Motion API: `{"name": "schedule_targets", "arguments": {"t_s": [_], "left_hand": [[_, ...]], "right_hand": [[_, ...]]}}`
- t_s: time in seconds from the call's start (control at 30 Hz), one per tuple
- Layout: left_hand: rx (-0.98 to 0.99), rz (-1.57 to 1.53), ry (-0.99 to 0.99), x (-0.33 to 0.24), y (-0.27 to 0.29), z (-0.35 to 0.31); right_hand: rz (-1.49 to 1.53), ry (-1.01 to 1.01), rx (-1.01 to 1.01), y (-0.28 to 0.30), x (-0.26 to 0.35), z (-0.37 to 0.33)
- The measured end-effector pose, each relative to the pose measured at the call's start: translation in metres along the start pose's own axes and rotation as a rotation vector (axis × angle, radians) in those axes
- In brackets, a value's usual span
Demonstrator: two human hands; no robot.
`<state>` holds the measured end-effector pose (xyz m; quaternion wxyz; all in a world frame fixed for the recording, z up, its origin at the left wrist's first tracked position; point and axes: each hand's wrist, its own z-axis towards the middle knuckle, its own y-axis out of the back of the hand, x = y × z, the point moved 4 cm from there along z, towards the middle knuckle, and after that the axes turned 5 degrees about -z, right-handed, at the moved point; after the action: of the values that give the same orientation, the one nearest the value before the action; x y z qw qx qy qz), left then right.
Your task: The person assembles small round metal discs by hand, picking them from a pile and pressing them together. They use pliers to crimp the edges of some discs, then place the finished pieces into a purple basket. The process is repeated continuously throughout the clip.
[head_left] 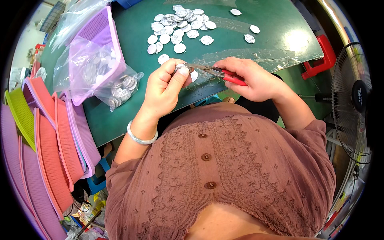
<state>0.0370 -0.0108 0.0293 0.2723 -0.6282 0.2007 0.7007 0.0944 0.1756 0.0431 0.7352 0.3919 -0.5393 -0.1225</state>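
One silver medallion (179, 67) seems mid-work, pinched in the left hand (165, 82) above the near edge of the surface (134, 34); whether the heaped medallions (182, 24) are done or waiting, I cannot tell. The right hand (253, 78), apart from the left, grips red-handled pliers (218, 73), nose pointing left, long axis sloping slightly down rightward.
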Motion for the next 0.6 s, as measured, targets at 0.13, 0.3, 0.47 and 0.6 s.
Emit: {"name": "schedule_targets", "arguments": {"t_s": [0.13, 0.3, 0.47, 0.6], "left_hand": [[-0.006, 0.027, -0.008, 0.0031, 0.0004, -0.002], [0.02, 0.022, 0.0, 0.0079, 0.0022, -0.0039], [0.018, -0.047, 0.028, 0.0022, -0.0001, -0.0048], [-0.008, 0.004, 0.011, 0.0043, 0.0033, -0.0022]], "right_hand": [[0.012, -0.054, 0.016, -0.001, 0.001, -0.0002], [0.026, -0.081, 0.055, -0.003, 0.0004, -0.0005], [0.071, -0.032, 0.035, -0.0054, -0.0052, -0.0004], [0.053, -0.068, 0.046, -0.0048, -0.0017, 0.0002]]}}
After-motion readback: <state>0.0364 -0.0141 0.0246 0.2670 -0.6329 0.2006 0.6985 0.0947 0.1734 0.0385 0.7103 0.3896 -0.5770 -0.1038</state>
